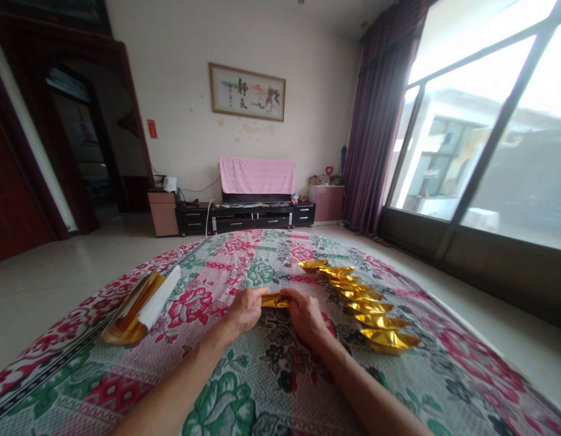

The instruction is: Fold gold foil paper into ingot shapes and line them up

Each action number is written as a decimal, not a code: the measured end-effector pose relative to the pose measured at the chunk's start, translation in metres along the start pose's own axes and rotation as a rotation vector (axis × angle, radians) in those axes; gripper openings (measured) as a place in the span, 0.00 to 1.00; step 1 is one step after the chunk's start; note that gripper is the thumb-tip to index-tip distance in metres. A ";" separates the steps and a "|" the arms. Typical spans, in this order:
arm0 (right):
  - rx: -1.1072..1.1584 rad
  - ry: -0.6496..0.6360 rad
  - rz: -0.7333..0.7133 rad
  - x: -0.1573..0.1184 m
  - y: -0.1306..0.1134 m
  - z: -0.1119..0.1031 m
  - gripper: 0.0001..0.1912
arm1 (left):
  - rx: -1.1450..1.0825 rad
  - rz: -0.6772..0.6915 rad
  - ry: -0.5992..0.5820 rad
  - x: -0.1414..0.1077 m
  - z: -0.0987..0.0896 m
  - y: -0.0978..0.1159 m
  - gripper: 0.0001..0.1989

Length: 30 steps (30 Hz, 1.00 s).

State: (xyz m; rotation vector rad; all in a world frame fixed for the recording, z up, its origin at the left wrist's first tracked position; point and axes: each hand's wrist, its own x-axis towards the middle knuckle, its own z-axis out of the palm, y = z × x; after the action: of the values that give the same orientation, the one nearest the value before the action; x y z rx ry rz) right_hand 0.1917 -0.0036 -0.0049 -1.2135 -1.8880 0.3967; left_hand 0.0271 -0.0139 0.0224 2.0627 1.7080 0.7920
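Between my two hands is a folded piece of gold foil paper [275, 300], held level above the patterned cloth. My left hand [248, 309] pinches its left end, and my right hand [305, 310] grips the right end. The fingers partly cover both ends of the paper. To the right of my right hand, several gold paper ingots [389, 340] stand in a slanting row that runs away from me. A curled stack of gold and white paper sheets [142, 306] lies to the left of my left hand.
A flowered cloth [226, 399] in red, green and grey covers the rounded surface under my hands. Beyond it, a low black cabinet [253, 221] stands against the wall, with a pink cloth [257, 175] draped above it. Large windows [480, 139] and a purple curtain [371, 121] are on the right.
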 end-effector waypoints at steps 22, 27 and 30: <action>0.074 0.013 0.025 0.000 -0.001 -0.001 0.20 | -0.153 -0.027 0.025 0.003 0.005 -0.007 0.22; 0.101 0.041 0.044 0.000 0.000 -0.001 0.18 | -0.249 0.018 0.006 0.007 0.007 -0.019 0.23; 0.101 0.059 0.071 0.001 0.000 -0.002 0.17 | -0.230 0.037 0.034 0.008 0.008 -0.022 0.21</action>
State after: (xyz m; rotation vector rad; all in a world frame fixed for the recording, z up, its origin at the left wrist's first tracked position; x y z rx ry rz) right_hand 0.1928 -0.0029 -0.0034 -1.2136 -1.7576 0.4839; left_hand 0.0156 -0.0002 0.0047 1.9398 1.5206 0.9904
